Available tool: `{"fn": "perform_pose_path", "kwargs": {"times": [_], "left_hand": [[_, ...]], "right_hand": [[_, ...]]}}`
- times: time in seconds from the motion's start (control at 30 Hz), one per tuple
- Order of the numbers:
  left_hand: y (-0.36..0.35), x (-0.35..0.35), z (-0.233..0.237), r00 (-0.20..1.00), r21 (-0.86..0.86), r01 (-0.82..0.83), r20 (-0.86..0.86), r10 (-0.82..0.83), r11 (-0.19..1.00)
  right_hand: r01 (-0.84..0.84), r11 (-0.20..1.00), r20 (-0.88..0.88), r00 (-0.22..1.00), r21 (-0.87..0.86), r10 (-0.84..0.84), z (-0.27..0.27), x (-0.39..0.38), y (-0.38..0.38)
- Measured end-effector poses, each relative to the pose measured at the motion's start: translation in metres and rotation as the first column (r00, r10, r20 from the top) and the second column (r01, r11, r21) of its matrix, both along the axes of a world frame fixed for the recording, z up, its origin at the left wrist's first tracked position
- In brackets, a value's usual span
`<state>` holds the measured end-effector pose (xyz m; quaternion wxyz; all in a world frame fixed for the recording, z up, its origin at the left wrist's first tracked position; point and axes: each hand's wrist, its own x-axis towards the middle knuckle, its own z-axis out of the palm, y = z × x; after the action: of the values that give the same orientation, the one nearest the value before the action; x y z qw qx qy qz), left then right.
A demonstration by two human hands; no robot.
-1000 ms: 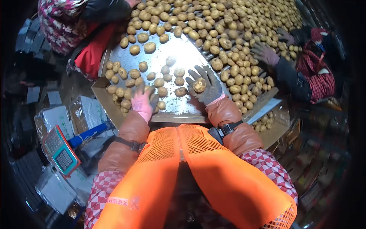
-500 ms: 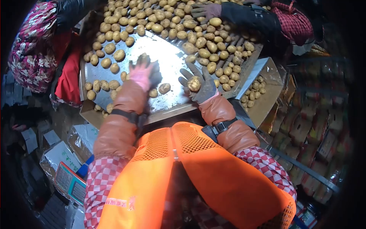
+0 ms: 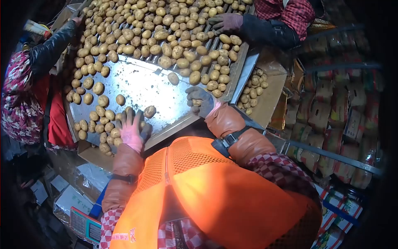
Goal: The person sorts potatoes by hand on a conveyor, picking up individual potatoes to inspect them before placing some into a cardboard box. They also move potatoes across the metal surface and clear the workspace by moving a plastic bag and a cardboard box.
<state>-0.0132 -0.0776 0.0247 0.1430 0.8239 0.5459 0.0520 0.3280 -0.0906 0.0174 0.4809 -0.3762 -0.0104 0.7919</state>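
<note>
My left hand (image 3: 132, 129), in a pink and dark glove, lies with fingers spread at the lower edge of the metal sorting table (image 3: 145, 89). It touches the right side of a cluster of potatoes (image 3: 103, 124). One single potato (image 3: 150, 111) rests just beyond its fingertips. At the table's right front corner, my right hand (image 3: 203, 101), in a grey glove, is curled around a potato (image 3: 196, 102), only part of which shows. Another potato (image 3: 173, 79) lies on the shiny sheet ahead of that hand.
Many potatoes (image 3: 166, 25) cover the slatted far part. A cardboard box (image 3: 269, 99) holding potatoes stands at the right. A co-worker's gloved hand (image 3: 226, 21) is at the upper right, another co-worker's sleeve (image 3: 56, 47) at the left. A scale (image 3: 85, 224) sits lower left.
My left hand has moved down and left to the potato cluster. My right hand has come nearer the table's edge, its fingers now curled round the potato. The view has shifted.
</note>
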Motion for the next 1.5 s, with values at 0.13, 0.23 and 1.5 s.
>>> {"fn": "perform_pose_path", "kwargs": {"times": [0.13,0.23,1.5], "left_hand": [[0.011,-0.003,-0.005,0.971,0.005,-0.239,0.010,0.239,0.971],[0.017,-0.002,-0.014,0.909,-0.170,-0.389,0.087,0.407,0.905],[-0.057,-0.014,-0.021,0.619,0.128,-0.769,-0.093,0.780,0.626]], "right_hand": [[-0.329,0.828,0.364,0.917,0.454,0.165,-0.004,0.036,-0.008],[-0.229,0.959,-0.418,0.864,0.168,0.280,-0.011,0.054,0.004],[-0.495,0.868,-0.368,0.800,0.042,0.474,0.016,-0.152,0.115]]}}
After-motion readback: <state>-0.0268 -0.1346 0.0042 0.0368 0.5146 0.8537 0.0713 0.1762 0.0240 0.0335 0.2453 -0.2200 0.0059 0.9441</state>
